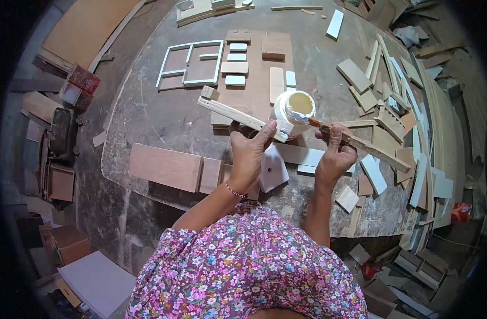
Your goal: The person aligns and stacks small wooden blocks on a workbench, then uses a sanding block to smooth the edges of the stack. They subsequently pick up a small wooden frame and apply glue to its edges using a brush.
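My left hand (247, 154) is closed round a pale wooden strip (230, 110), held slantwise above the table. A small wooden block (209, 93) sits at its far left end, and white paste or paint coats the end nearest the jar. In my right hand (335, 159) is a long wooden-handled brush (360, 143), its tip smeared white. That tip is beside the wet end of the strip, over the rim of an open white jar (280, 109). Pale yellowish stuff shows inside the jar. The strip and brush partly hide the jar's lower side.
A white-edged frame panel (190, 64) lies at the far left of the table (147, 117). Beside it, a brown board (256, 40) bears several small blocks. Wooden boards (163, 166) stand along the near edge. Loose offcuts (355, 74) and long strips pile up on the right.
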`<action>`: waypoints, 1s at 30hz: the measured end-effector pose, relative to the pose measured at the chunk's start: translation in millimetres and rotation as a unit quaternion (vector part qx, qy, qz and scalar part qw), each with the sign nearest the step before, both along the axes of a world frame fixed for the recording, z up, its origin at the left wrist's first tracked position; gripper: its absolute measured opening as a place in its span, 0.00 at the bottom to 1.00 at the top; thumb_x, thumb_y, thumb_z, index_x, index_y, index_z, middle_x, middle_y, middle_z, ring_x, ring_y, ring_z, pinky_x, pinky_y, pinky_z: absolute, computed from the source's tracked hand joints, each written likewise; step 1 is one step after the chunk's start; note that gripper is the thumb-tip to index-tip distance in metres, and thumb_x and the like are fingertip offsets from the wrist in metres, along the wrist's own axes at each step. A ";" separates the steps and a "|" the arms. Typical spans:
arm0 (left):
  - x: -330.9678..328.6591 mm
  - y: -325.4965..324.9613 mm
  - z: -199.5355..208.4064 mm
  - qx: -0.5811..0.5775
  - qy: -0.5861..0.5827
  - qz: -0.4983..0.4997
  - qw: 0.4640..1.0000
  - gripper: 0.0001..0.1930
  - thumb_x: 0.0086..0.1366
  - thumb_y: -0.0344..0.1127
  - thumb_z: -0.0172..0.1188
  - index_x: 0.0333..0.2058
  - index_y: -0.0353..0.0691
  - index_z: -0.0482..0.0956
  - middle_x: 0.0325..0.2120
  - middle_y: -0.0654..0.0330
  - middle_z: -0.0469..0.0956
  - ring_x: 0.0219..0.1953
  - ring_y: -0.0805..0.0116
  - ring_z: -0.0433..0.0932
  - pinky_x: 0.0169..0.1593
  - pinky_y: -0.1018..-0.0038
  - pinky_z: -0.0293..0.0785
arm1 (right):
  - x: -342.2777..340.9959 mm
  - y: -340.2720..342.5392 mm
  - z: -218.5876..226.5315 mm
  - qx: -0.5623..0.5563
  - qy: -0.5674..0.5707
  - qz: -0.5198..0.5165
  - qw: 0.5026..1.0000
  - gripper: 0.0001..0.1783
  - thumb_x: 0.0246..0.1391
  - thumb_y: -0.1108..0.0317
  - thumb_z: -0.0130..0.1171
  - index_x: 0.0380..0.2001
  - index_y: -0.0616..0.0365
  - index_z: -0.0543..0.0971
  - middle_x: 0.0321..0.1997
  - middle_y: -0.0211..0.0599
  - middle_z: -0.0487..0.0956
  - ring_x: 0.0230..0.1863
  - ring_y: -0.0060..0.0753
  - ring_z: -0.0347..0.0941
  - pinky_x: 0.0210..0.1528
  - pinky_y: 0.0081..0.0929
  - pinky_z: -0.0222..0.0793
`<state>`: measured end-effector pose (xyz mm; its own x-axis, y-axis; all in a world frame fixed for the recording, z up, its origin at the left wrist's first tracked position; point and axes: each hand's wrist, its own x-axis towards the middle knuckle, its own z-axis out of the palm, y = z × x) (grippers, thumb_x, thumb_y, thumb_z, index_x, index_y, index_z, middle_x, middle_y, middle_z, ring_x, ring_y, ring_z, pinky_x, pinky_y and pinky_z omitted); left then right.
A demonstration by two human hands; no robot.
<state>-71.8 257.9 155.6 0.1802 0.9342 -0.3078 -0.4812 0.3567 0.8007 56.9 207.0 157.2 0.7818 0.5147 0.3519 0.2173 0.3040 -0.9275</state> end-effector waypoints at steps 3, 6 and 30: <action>-1.8 0.5 5.9 0.003 -0.026 -0.003 1.000 0.12 0.53 0.30 0.62 0.29 0.28 0.70 0.28 0.56 0.74 0.28 0.73 0.75 0.33 0.79 0.75 | 2.8 -1.3 1.3 0.022 0.009 -0.026 0.999 0.13 0.53 0.65 0.54 0.31 0.66 0.72 0.27 0.40 0.75 0.25 0.29 0.73 0.29 0.24 0.74; -4.0 0.9 5.8 0.005 -0.009 -0.043 0.999 0.12 0.55 0.32 0.61 0.34 0.37 0.69 0.30 0.61 0.72 0.34 0.73 0.74 0.40 0.72 0.75 | 0.6 -0.7 6.1 0.022 0.038 -0.024 0.999 0.10 0.52 0.68 0.55 0.30 0.65 0.72 0.27 0.36 0.74 0.25 0.24 0.73 0.29 0.20 0.73; -1.7 1.1 7.4 0.000 -0.005 -0.004 1.000 0.11 0.55 0.31 0.61 0.34 0.40 0.68 0.30 0.62 0.72 0.34 0.73 0.73 0.41 0.70 0.73 | 8.5 28.8 19.9 -0.054 0.008 0.042 0.998 0.18 0.45 0.71 0.62 0.40 0.66 0.71 0.31 0.39 0.75 0.34 0.23 0.72 0.34 0.18 0.71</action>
<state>-73.5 259.0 163.1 0.1915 0.9328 -0.3054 -0.4857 0.3605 0.7964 65.4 235.8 177.1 0.7395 0.6131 0.2781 0.1801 0.2178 -0.9592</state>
